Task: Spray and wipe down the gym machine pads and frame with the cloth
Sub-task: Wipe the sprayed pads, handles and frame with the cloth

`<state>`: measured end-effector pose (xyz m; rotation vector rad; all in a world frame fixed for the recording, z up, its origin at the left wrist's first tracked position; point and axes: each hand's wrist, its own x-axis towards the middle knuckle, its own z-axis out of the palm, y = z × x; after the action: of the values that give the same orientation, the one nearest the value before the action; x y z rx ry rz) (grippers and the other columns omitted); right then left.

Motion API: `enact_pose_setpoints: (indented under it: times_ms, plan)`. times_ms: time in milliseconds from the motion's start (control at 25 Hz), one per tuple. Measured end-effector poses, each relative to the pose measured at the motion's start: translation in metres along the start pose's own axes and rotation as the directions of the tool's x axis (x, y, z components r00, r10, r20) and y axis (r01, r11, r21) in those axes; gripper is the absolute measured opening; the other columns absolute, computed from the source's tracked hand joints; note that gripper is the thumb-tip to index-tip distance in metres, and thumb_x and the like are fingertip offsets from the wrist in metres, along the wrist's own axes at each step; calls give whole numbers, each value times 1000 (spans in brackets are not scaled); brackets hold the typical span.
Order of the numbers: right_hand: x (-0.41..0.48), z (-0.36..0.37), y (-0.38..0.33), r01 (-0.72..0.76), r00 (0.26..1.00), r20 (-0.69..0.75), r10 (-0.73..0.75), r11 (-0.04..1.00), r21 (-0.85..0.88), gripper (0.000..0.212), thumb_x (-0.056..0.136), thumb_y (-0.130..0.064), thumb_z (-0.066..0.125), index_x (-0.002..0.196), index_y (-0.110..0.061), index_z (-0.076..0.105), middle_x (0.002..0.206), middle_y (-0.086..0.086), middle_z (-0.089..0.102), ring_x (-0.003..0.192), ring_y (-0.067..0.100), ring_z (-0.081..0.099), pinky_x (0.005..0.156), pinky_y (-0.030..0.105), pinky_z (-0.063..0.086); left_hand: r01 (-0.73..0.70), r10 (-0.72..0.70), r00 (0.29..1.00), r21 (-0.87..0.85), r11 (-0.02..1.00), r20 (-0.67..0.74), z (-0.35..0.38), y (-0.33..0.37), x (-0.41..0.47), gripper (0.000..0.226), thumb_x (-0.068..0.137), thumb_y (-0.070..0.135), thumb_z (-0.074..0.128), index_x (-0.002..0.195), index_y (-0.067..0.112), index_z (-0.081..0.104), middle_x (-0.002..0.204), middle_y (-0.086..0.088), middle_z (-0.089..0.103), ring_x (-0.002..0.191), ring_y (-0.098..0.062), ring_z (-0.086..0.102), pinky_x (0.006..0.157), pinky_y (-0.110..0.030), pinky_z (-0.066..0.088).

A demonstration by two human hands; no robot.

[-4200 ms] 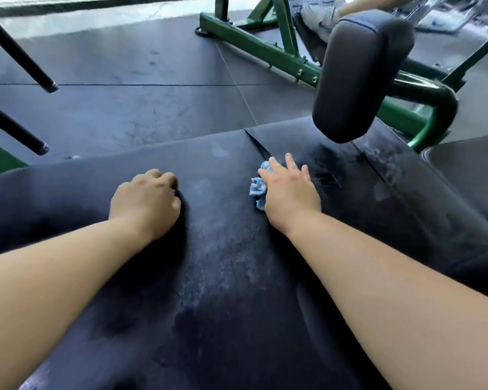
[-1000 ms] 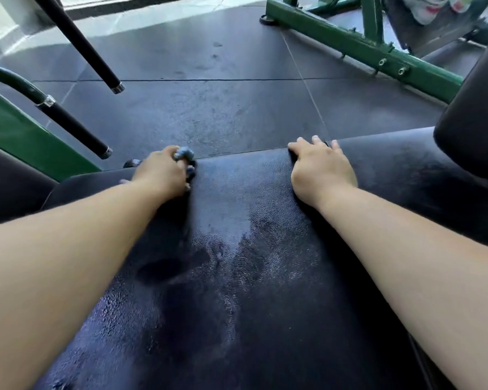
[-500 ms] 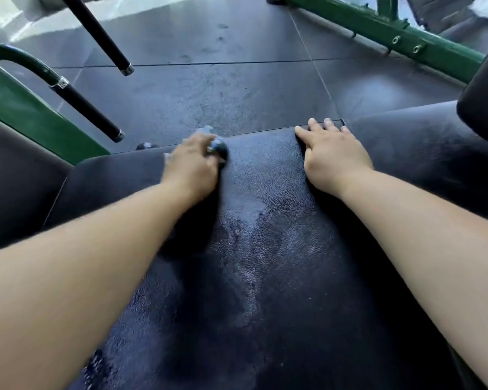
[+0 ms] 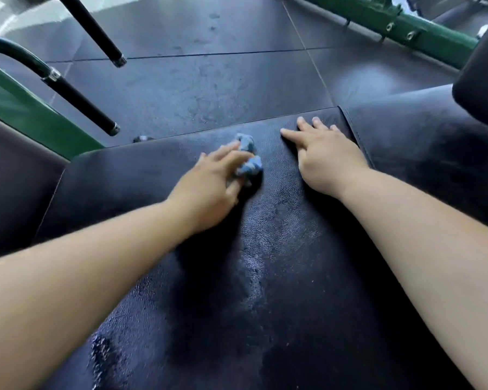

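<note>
A wide black padded bench pad (image 4: pixel 279 277) fills the lower view, with wet streaks down its middle. My left hand (image 4: pixel 209 184) presses a crumpled blue cloth (image 4: pixel 248 159) onto the pad near its far edge, fingers wrapped around it. My right hand (image 4: pixel 324 153) lies flat on the pad just right of the cloth, fingers spread, holding nothing. No spray bottle is in view.
Green machine frame (image 4: pixel 400 29) crosses the top right; another green frame part (image 4: pixel 26 119) with two black handle bars (image 4: pixel 79 102) stands at left. A black roller pad (image 4: pixel 482 74) overhangs the right edge. Dark rubber floor (image 4: pixel 209 80) lies beyond the pad.
My left hand has slid rightward along the pad's far edge with the cloth, closing toward my right hand, which stays planted. Four seconds ago the cloth was under my right hand.
</note>
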<state>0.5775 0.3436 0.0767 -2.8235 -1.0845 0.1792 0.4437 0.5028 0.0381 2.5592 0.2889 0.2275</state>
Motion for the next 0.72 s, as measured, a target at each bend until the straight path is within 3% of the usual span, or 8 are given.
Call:
enact_pose_setpoints:
  times_ms: [80, 160, 280, 360, 440, 560, 640, 720]
  plan:
    - [-6, -1, 1, 16, 1000, 16, -16, 1000, -8, 55, 98, -11, 28, 150, -31, 27, 161, 1, 13, 148, 20, 10, 118, 34, 4, -339, 347, 916, -74, 938, 203, -9, 0, -47, 43, 90, 36, 40, 132, 39, 43, 153, 17, 26, 140, -1, 20, 118, -27, 6]
    - [-8, 1, 0, 29, 1000, 9, -28, 999, -33, 55, 98, -12, 28, 150, -31, 25, 161, 2, 12, 148, 20, 10, 119, 35, 5, -447, 433, 870, 7, 894, 238, -19, -24, -23, 46, 91, 42, 35, 137, 39, 38, 154, 17, 22, 144, -8, 14, 118, -31, 2]
    - [-9, 1, -6, -3, 1000, 9, 3, 1000, -21, 55, 98, -11, 27, 150, -30, 26, 161, 1, 12, 148, 20, 10, 119, 35, 5, 116, -119, 993, 111, 987, 22, -16, -19, 39, 48, 97, 24, 43, 144, 27, 35, 158, 1, 20, 147, -24, 7, 119, -47, 0]
    - [-13, 1, -7, -10, 1000, 9, 10, 1000, 1, 55, 98, -10, 27, 150, -29, 27, 161, 1, 13, 148, 19, 10, 119, 34, 4, 179, -178, 984, 67, 982, -16, 1, 12, 22, 51, 94, 16, 44, 144, 25, 38, 158, -2, 20, 147, -25, 10, 117, -46, 0]
    - [-19, -2, -5, 11, 1000, 20, -12, 999, 35, 55, 98, -8, 27, 149, -27, 29, 160, 0, 15, 148, 17, 11, 118, 31, 4, -213, 210, 973, 18, 977, 91, 16, 25, -37, 51, 90, 20, 43, 140, 28, 43, 156, 1, 26, 145, -21, 17, 118, -41, 5]
    - [-37, -3, -1, 29, 1000, -10, -28, 998, 54, 55, 97, -7, 29, 149, -26, 31, 160, -1, 17, 147, 15, 12, 118, 29, 4, -566, 553, 771, -59, 823, 317, -15, -8, -63, 48, 91, 36, 35, 139, 40, 34, 154, 17, 19, 144, -6, 13, 119, -25, 2]
    - [-46, 2, -6, 23, 1000, -7, -23, 999, 29, 56, 97, -8, 29, 150, -25, 29, 160, 0, 17, 148, 17, 12, 118, 32, 4, -371, 340, 909, 93, 924, 242, -26, -36, -20, 51, 93, 36, 36, 144, 40, 29, 155, 14, 15, 145, -9, 9, 119, -32, 2]
    - [-51, 6, -14, -27, 1000, 0, 27, 1000, 9, 56, 97, -10, 29, 151, -26, 26, 161, 1, 13, 148, 19, 9, 119, 36, 3, 113, -116, 993, 124, 986, 20, -23, -36, 16, 52, 97, 23, 42, 147, 29, 29, 159, 1, 14, 147, -22, 7, 118, -43, 2]
